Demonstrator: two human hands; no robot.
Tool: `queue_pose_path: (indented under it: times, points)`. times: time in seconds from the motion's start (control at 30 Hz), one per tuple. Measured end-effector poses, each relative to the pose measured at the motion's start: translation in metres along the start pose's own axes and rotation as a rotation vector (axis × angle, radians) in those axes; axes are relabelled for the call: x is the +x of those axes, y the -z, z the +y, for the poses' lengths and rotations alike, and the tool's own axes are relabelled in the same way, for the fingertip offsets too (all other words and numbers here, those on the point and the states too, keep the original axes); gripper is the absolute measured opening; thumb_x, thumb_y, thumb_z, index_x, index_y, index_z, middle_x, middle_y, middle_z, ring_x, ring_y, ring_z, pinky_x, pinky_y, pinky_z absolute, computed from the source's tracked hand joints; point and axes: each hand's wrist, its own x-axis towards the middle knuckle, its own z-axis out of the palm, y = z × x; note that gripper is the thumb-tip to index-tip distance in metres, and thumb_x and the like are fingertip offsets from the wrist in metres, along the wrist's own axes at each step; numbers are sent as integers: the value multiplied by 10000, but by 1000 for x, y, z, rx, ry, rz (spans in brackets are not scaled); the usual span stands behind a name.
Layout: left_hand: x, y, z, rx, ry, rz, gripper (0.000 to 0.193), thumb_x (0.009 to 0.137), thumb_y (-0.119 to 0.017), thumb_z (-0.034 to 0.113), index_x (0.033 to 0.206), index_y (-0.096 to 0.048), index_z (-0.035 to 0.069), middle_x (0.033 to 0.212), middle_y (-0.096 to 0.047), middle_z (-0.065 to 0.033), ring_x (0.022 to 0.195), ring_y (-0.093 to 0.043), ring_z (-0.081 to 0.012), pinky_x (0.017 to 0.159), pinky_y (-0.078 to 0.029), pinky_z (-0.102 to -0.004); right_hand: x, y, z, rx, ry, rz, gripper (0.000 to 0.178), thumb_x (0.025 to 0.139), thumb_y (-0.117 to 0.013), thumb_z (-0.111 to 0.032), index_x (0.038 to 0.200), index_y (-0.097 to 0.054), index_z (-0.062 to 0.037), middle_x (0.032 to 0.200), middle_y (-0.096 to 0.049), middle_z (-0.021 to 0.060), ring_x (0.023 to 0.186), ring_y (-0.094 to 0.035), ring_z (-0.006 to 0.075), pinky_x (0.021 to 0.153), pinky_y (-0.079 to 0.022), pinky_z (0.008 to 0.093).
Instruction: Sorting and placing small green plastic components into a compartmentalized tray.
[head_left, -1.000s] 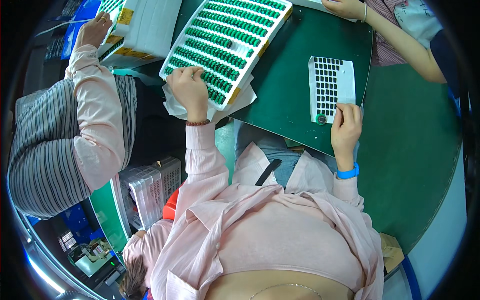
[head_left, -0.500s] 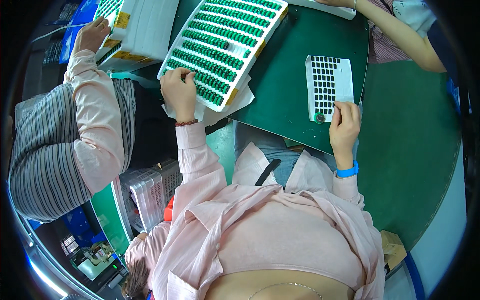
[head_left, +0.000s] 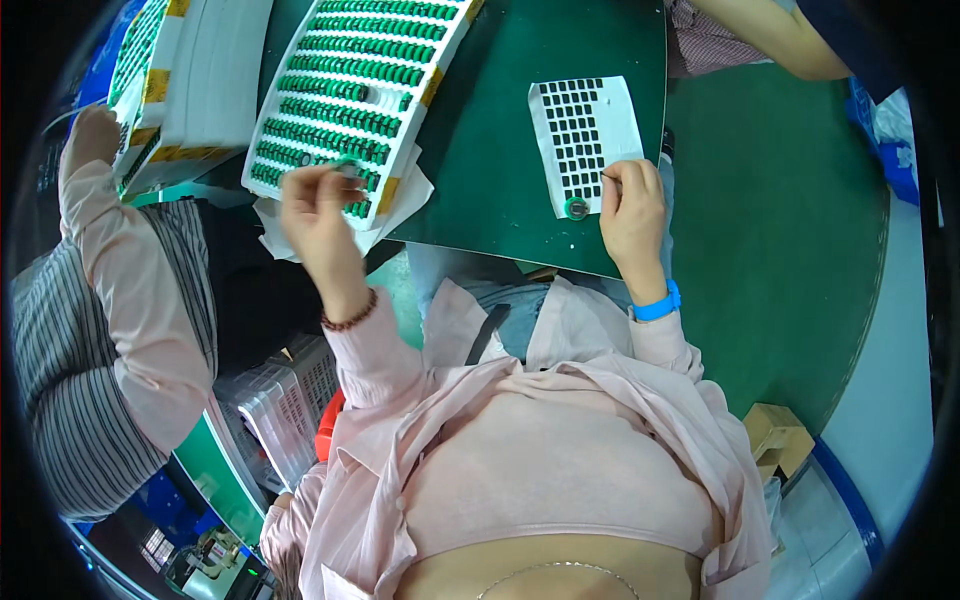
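A green table is bearing a tray of green discs and, right of the tray, a black-pad sheet. Over the tray's near edge, the left hand is blurring, grip unreadable; well right, the right hand is nearly pinching, hold unclear, beside one loose disc.

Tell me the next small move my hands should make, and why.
I'd probably have the right hand lift one black rectangular pad off the white sheet: that hand is pinched close to the pads, and a round green part lies at the sheet's near edge. The left hand is blurred at the white tray, so whether it holds anything is unclear.
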Motion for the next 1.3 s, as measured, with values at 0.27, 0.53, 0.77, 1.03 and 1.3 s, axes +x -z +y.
queue_pose_path:
  times: [0.27,0.53,0.77,1.03,1.3]
  points:
    - [-89,-78,-15,-476,666,-341,195,967,-589,57,1123,-647,-45,954,-683,-95,779,-681,-161,691,-594,-282,-4,10,-22,141,-100,-47,88,882,-653,-3,923,-580,-31,846,-580,64,674,-580,173,602,-474,294]
    - [-108,-91,-12,-539,719,-368,156,970,-604,65,1067,-636,-53,956,-687,-102,788,-698,-163,717,-604,-283,-18,8,-65,1019,-694,-500,67,974,-579,-75,941,-568,-19,779,-552,-12,648,-501,40,582,-436,194]
    - [-110,-93,-8,-545,664,-323,122,955,-605,24,1029,-627,-72,942,-685,-120,765,-700,-175,688,-610,-286,-20,5,-67,1015,-711,-490,77,980,-576,-93,940,-568,-28,777,-550,-18,669,-503,33,583,-442,197]
    - [-110,-94,-10,-507,633,-321,123,955,-610,26,1037,-635,-63,945,-683,-109,774,-695,-166,700,-609,-287,-19,1,-66,839,-570,-442,72,962,-599,-71,913,-578,-23,793,-574,3,678,-531,44,566,-443,206]
    - [-109,-95,-5,-541,590,-370,127,882,-653,-38,1007,-632,-49,889,-685,-81,756,-673,-131,674,-579,-259,-13,11,-90,700,-427,-163,181,828,-677,41,972,-586,-21,907,-598,44,753,-560,84,595,-477,213]
